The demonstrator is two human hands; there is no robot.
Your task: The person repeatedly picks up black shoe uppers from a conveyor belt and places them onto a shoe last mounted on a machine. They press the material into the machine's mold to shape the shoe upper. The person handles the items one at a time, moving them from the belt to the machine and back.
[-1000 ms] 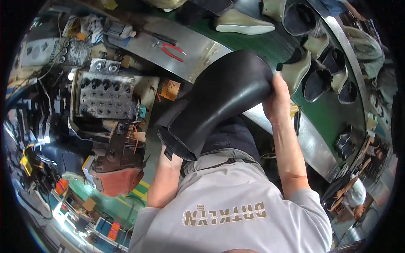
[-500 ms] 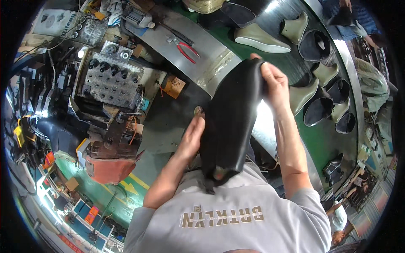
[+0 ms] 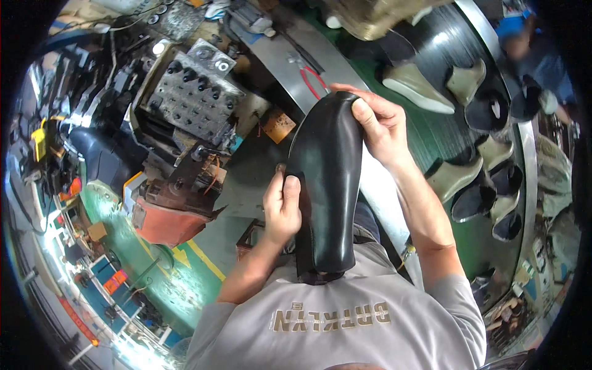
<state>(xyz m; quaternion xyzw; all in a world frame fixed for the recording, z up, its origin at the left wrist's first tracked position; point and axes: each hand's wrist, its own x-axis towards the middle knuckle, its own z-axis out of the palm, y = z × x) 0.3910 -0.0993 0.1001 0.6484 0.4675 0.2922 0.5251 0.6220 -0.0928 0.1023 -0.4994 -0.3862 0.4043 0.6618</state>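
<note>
**Long, glossy black boot upper (image 3: 330,185) held up between two bare hands**

The right hand (image 3: 383,129) is partly closed around the boot upper's rounded top end, its thumb pressed on the shiny face and its fingers reaching over the far edge. The left hand (image 3: 283,206) is loosely curled along the left edge, thumb raised against the side; how far its fingers reach behind cannot be told. The boot upper stands lengthwise at the centre of the frame, its lower end just before the grey shirt (image 3: 345,308); whether the two touch is unclear.

It looks fairly light yet bulky, firm enough to keep its shape but likely to dent under hard pressure. The smooth face may be slippery and mark easily, so the rounded end and the side edges seem the safest holds, with one hand at each.

Just beyond the right fingers, pliers with red handles (image 3: 312,85) lie on a flat grey metal ledge (image 3: 280,71). At the upper right, olive shoe forms with pale soles (image 3: 419,89) and open black boot shafts (image 3: 473,203) stand on a dark green belt (image 3: 425,52). At the upper left is a scuffed metal machine block with black knobs (image 3: 194,98); below it hangs a rust-red padded cover (image 3: 168,222).
</note>
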